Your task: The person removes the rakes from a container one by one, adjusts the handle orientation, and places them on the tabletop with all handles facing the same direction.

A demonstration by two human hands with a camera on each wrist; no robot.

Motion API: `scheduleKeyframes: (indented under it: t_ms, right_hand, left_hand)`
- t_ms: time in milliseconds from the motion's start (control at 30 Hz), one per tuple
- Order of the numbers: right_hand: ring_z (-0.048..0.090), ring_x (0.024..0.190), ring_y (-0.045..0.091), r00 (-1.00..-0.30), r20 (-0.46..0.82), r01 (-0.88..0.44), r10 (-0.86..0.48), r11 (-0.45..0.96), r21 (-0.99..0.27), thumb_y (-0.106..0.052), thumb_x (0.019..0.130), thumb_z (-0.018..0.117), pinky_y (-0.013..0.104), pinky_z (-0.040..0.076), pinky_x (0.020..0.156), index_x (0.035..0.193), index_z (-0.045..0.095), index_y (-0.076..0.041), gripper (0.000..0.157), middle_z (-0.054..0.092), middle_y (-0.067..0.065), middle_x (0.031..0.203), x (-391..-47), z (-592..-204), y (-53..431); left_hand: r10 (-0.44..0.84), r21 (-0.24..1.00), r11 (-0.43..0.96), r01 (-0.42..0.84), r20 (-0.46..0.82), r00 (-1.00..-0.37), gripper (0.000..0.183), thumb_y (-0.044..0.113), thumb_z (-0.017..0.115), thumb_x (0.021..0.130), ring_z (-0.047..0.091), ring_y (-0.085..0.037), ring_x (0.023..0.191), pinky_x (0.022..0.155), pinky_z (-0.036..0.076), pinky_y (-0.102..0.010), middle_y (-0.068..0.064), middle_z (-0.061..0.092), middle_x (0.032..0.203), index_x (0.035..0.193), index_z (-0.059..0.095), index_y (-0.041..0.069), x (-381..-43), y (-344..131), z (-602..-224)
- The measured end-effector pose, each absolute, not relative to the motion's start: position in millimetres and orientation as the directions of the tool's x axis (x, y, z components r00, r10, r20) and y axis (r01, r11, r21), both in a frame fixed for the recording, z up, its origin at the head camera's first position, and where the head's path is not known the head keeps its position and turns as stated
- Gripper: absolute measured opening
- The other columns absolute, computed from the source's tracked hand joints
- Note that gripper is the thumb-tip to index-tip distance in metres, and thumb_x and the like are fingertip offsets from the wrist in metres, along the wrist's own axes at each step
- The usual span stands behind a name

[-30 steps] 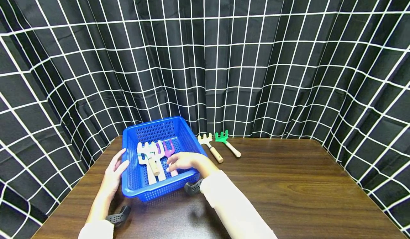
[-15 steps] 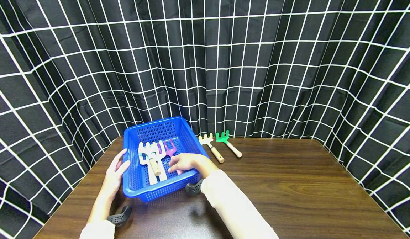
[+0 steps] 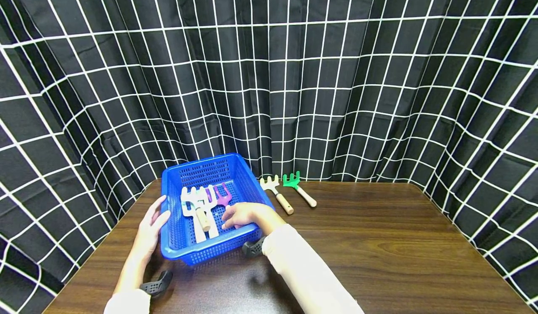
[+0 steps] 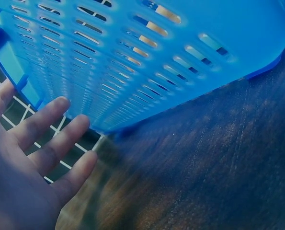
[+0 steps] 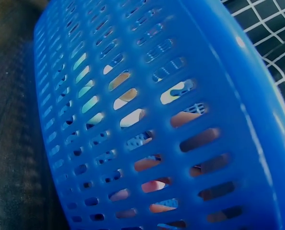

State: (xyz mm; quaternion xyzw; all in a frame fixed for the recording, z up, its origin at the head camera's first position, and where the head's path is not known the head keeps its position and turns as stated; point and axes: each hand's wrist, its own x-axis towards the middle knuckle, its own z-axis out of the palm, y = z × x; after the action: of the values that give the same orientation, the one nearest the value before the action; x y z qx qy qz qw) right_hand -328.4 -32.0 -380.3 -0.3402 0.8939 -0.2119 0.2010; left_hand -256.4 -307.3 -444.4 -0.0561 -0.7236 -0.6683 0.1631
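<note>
A blue perforated basket (image 3: 174, 246) stands on the table, its right part under my right forearm. My right hand (image 3: 242, 214) reaches inside, fingers curled over the handle of a purple hand fork (image 3: 224, 198); the tines point away and the handle is hidden under the hand. Through the slots in the right wrist view, bits of fingers and a pink handle (image 5: 154, 185) show. White hand forks (image 3: 212, 199) with pale handles lie to the left, one with a wooden handle (image 3: 202, 219) on top. My left hand (image 3: 149, 230) is at the basket's left side, its fingers (image 4: 68, 129) spread and loosely straight.
On the wooden table (image 3: 378, 239), right of the basket, lie a cream hand fork (image 3: 284, 203) with a wooden handle and a green hand fork (image 3: 292, 180) with a pale handle. A black curtain (image 3: 319, 94) with white grid lines stands behind and at both sides.
My right hand has shifted slightly right and closed over the purple fork's handle, whose pink end showed before. My left hand stays at the basket's left side.
</note>
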Motion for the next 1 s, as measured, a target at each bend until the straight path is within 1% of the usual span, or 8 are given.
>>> scheduleKeyframes:
  t_ms: [67, 133, 300, 433, 633, 767, 867, 1000]
  right_hand:
    - [0.058, 0.086, 0.009, -0.713, -0.175, -0.542, -0.679, 0.691, -0.478, -0.028, 0.091, 0.067, 0.025, 0.044, 0.085, 0.121, 0.068, -0.008, 0.035, 0.065, -0.004, 0.097, -328.9, -379.9, -32.9]
    - [0.060, 0.086, 0.011, -0.746, -0.122, -0.543, -0.655, 0.703, -0.460, -0.029, 0.091, 0.068, 0.026, 0.044, 0.088, 0.118, 0.069, -0.008, 0.034, 0.069, -0.001, 0.096, -329.5, -379.2, -33.9]
    - [0.065, 0.087, 0.015, -0.807, 0.020, -0.522, -0.590, 0.698, -0.490, -0.025, 0.089, 0.070, 0.027, 0.047, 0.085, 0.112, 0.070, -0.007, 0.029, 0.072, 0.002, 0.094, -330.6, -377.7, -35.3]
    - [0.066, 0.095, 0.015, -0.817, 0.119, -0.541, -0.564, 0.677, -0.499, -0.019, 0.086, 0.073, 0.027, 0.048, 0.086, 0.107, 0.070, -0.006, 0.025, 0.072, 0.001, 0.098, -330.1, -376.8, -34.4]
    - [0.067, 0.094, 0.018, -0.827, 0.250, -0.550, -0.503, 0.633, -0.545, -0.003, 0.080, 0.076, 0.029, 0.049, 0.086, 0.103, 0.069, -0.004, 0.023, 0.072, 0.006, 0.097, -329.5, -374.5, -32.4]
    - [0.068, 0.092, 0.019, -0.819, 0.359, -0.574, -0.448, 0.619, -0.537, 0.008, 0.076, 0.072, 0.028, 0.051, 0.084, 0.099, 0.069, -0.004, 0.027, 0.072, 0.006, 0.095, -330.4, -374.5, -30.9]
    - [0.068, 0.090, 0.017, -0.814, 0.414, -0.580, -0.409, 0.621, -0.528, 0.009, 0.078, 0.069, 0.027, 0.051, 0.082, 0.101, 0.069, -0.004, 0.027, 0.072, 0.005, 0.096, -330.7, -374.6, -29.7]
    - [0.068, 0.090, 0.017, -0.821, 0.461, -0.564, -0.339, 0.614, -0.552, 0.003, 0.082, 0.071, 0.028, 0.051, 0.082, 0.105, 0.069, -0.005, 0.024, 0.072, 0.005, 0.101, -329.9, -373.4, -28.5]
  left_hand:
    - [-0.137, 0.949, 0.099, 0.298, 0.310, -0.941, 0.053, 0.021, 0.050, 0.103, 0.066, -0.013, 0.092, 0.071, 0.055, -0.027, 0.009, 0.059, 0.117, 0.150, 0.030, 0.005, -256.6, -307.5, -444.6]
    - [-0.140, 0.949, 0.097, 0.299, 0.310, -0.940, 0.053, 0.020, 0.050, 0.103, 0.066, -0.013, 0.091, 0.071, 0.055, -0.027, 0.010, 0.060, 0.115, 0.150, 0.029, 0.005, -257.0, -307.8, -444.6]
    - [-0.153, 0.951, 0.100, 0.291, 0.304, -0.940, 0.054, 0.020, 0.051, 0.102, 0.066, -0.012, 0.090, 0.072, 0.055, -0.029, 0.017, 0.061, 0.110, 0.150, 0.030, 0.006, -257.4, -307.4, -442.7]
    - [-0.154, 0.952, 0.100, 0.288, 0.301, -0.941, 0.054, 0.021, 0.051, 0.102, 0.066, -0.011, 0.090, 0.072, 0.055, -0.029, 0.016, 0.060, 0.110, 0.150, 0.031, 0.007, -257.0, -306.3, -441.7]
    - [-0.143, 0.951, 0.093, 0.296, 0.307, -0.941, 0.053, 0.019, 0.051, 0.102, 0.067, -0.012, 0.090, 0.071, 0.055, -0.028, 0.015, 0.062, 0.109, 0.150, 0.030, 0.005, -257.6, -306.9, -442.2]
    - [-0.140, 0.949, 0.086, 0.303, 0.313, -0.939, 0.053, 0.019, 0.051, 0.102, 0.067, -0.012, 0.088, 0.070, 0.055, -0.028, 0.014, 0.063, 0.110, 0.149, 0.030, 0.005, -257.4, -306.9, -441.7]
    - [-0.138, 0.948, 0.079, 0.309, 0.317, -0.938, 0.053, 0.018, 0.051, 0.102, 0.067, -0.011, 0.089, 0.070, 0.055, -0.028, 0.015, 0.063, 0.110, 0.149, 0.030, 0.004, -257.2, -306.4, -441.6]
    - [-0.143, 0.950, 0.080, 0.302, 0.310, -0.940, 0.053, 0.018, 0.051, 0.102, 0.066, -0.011, 0.089, 0.071, 0.055, -0.027, 0.016, 0.062, 0.110, 0.149, 0.030, 0.004, -257.1, -305.7, -442.0]
